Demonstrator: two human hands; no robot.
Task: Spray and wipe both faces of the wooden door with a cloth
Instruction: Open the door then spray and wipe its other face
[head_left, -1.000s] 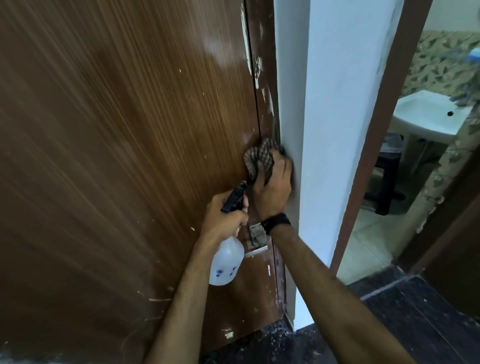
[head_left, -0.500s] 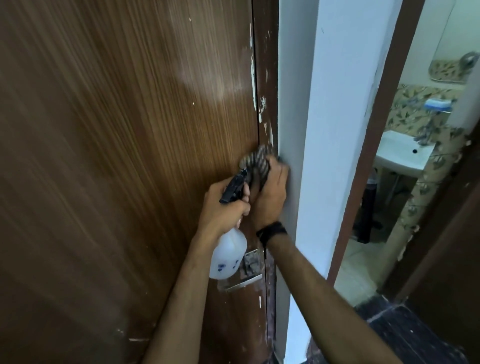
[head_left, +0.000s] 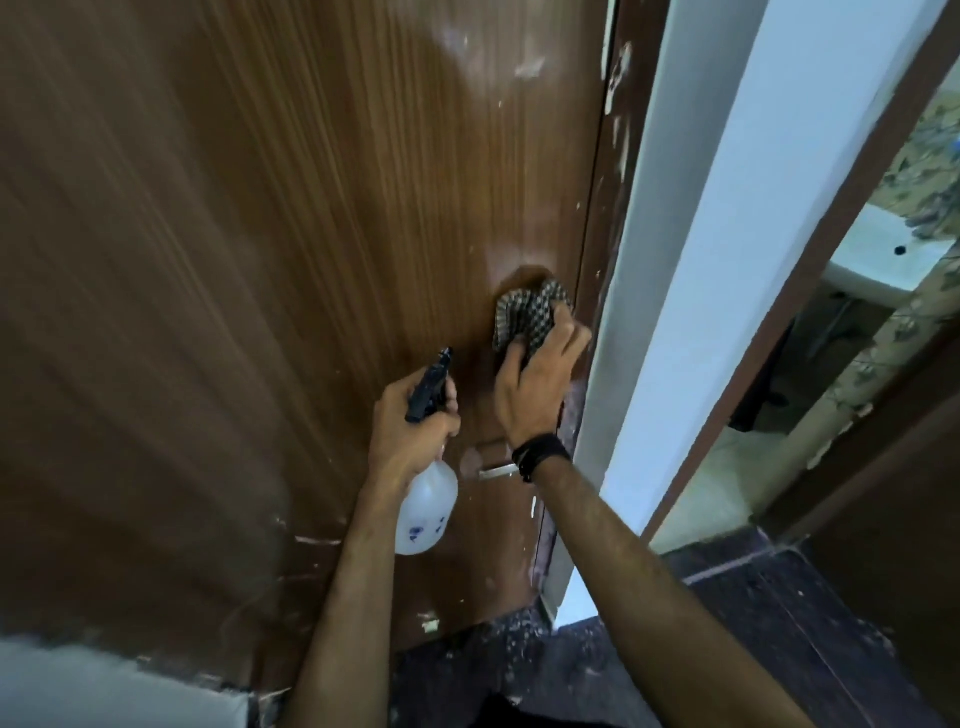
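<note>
The brown wooden door (head_left: 291, 270) fills the left and middle of the head view, speckled with white paint flecks. My right hand (head_left: 535, 384) presses a checked cloth (head_left: 524, 319) flat against the door close to its right edge, above a metal latch plate (head_left: 496, 470). My left hand (head_left: 410, 431) grips the black trigger head of a white spray bottle (head_left: 426, 512), which hangs down beside the door face. A black band sits on my right wrist.
A white wall edge (head_left: 675, 291) runs down just right of the door. Beyond it an open doorway shows a white washbasin (head_left: 878, 260) and patterned tiles. The floor (head_left: 779, 623) below is dark and speckled. A pale blurred patch (head_left: 104, 686) lies bottom left.
The cloth and my right hand have slid left, off the door's edge strip onto the door face. The view has tilted down again, showing the door's bottom and floor.
</note>
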